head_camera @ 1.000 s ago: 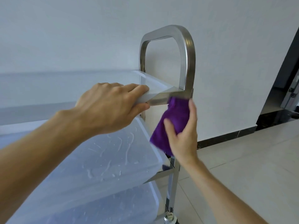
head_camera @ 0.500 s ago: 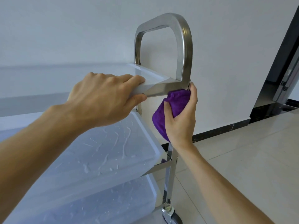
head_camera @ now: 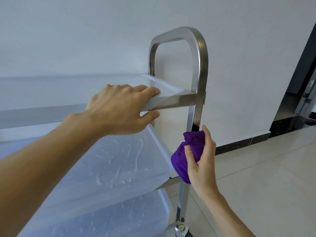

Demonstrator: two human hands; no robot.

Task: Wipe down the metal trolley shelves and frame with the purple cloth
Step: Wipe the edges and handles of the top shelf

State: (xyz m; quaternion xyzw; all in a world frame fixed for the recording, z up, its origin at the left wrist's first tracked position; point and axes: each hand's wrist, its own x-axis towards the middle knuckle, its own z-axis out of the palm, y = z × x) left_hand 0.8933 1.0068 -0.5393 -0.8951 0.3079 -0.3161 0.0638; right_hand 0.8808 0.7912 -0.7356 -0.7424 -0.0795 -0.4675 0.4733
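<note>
The metal trolley fills the left and centre, with a shiny looped handle (head_camera: 201,53) and an upright post (head_camera: 193,115) at its near right corner. My left hand (head_camera: 119,108) grips the front edge of the top shelf (head_camera: 71,88), fingers on top and thumb underneath. My right hand (head_camera: 201,161) holds the bunched purple cloth (head_camera: 186,156) wrapped around the post, between the top shelf and the middle shelf (head_camera: 106,168). The middle and bottom shelves carry streaks and drops of water.
A white wall stands close behind the trolley. Pale floor tiles (head_camera: 256,177) spread to the right, with a dark skirting strip along the wall. A dark door frame (head_camera: 297,86) rises at the far right. A caster wheel (head_camera: 181,230) shows at the bottom.
My right hand has slid the cloth down the post, from just under the top shelf corner to near the middle shelf. My left hand keeps its grip on the top shelf edge.
</note>
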